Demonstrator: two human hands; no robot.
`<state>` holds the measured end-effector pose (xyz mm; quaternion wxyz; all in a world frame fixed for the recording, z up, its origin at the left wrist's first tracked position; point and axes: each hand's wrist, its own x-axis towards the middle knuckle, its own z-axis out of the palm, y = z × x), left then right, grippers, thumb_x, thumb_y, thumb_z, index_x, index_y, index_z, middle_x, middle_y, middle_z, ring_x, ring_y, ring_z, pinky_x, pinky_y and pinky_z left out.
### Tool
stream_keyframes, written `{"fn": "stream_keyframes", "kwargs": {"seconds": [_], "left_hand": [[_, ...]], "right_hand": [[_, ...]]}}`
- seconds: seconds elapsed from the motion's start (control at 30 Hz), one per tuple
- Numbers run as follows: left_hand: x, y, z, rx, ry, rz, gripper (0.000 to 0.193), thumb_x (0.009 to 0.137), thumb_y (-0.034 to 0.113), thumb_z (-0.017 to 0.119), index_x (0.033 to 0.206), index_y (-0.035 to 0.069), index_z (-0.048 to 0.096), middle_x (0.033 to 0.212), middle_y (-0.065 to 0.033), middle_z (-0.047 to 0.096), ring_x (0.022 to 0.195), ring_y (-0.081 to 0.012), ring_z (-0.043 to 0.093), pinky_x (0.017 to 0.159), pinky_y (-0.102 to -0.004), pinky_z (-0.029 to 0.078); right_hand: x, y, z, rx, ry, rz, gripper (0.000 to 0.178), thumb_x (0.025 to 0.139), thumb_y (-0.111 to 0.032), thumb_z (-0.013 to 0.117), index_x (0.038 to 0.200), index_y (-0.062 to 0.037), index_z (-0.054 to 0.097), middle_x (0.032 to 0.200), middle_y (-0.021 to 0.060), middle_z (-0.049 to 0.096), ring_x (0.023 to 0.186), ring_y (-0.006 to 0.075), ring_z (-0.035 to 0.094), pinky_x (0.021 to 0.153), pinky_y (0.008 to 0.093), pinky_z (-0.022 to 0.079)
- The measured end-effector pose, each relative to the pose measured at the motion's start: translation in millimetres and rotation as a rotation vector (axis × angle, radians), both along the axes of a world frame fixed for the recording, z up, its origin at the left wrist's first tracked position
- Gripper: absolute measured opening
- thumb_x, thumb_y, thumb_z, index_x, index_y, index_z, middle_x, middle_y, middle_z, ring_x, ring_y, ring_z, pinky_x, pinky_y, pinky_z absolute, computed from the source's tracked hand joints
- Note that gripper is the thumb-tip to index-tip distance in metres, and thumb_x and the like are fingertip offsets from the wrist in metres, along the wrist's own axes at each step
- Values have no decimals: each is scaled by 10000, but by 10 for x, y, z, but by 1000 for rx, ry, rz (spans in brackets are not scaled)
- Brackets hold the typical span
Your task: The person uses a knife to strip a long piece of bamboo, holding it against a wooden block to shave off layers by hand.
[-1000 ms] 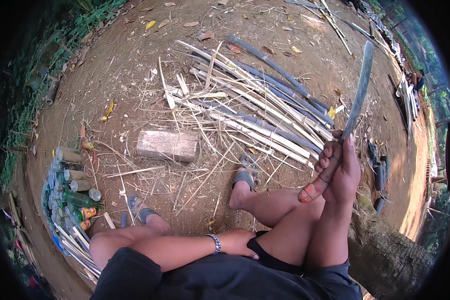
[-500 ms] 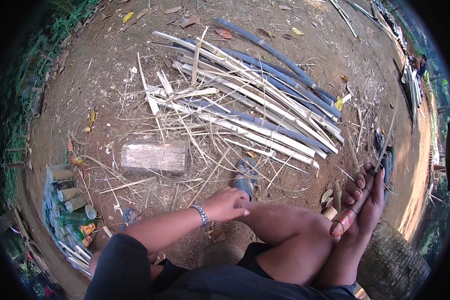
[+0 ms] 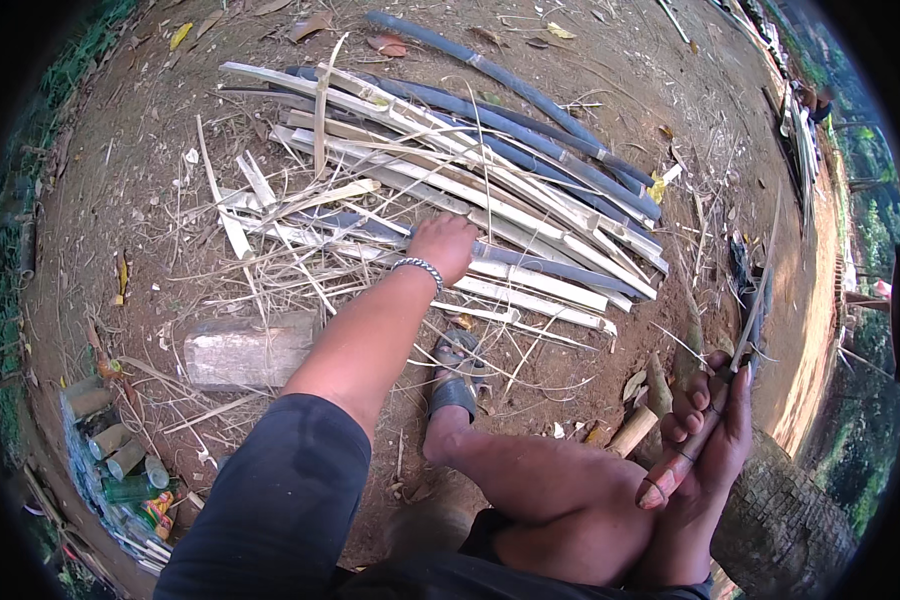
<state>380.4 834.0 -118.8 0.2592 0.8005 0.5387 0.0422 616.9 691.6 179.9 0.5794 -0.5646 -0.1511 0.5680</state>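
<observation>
My left hand (image 3: 444,246), with a chain bracelet at the wrist, reaches over a pile of split bamboo strips (image 3: 555,240). It is at a dark-skinned strip in the near part of the pile; the fingers bend downward and their tips are hidden, so whether they grip it I cannot tell. My right hand (image 3: 708,425) is closed around the handle of a knife (image 3: 673,470) beside my right knee. The handle is wooden with a reddish butt, and the long thin blade points up and away from me.
A squared wood block (image 3: 250,350) lies left of my sandalled foot (image 3: 455,370), among thin shavings. At the lower left are cut bamboo tubes (image 3: 127,458) and a green bottle (image 3: 130,488). A thick log (image 3: 785,510) lies at the lower right. A person (image 3: 820,103) is far off.
My left hand has left my knee and moved forward onto the bamboo pile, the arm stretching out. The view has shifted a little. My right hand keeps the knife.
</observation>
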Motion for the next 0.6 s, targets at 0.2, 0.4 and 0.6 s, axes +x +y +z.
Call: {"fn": "stream_keyframes", "kwargs": {"seconds": [0.2,0.4,0.6], "left_hand": [[6,-70,-253,5,184,16,386,850,73,573,1232,118,611,1202,-97,602,1181,-245,527,1025,-468,366],[-1,-197,-256,164,215,-70,257,872,82,547,1101,131,653,1037,-65,664,1126,-224,554,1024,-442,332],[-104,-171,356,90,23,-66,218,872,127,578,1086,123,619,976,-76,670,1044,-251,597,1033,-489,338]], "right_hand": [[2,41,-35,-20,9,9,394,1050,-399,358,1188,-45,461,748,34,468,536,89,460,450,238,437],[-55,51,34,-2,23,32,381,1051,-393,354,1196,-56,455,757,41,468,543,92,465,460,243,434],[-117,-37,158,43,98,67,366,1051,-391,350,1189,-67,450,758,38,465,542,92,467,470,246,430]]}}
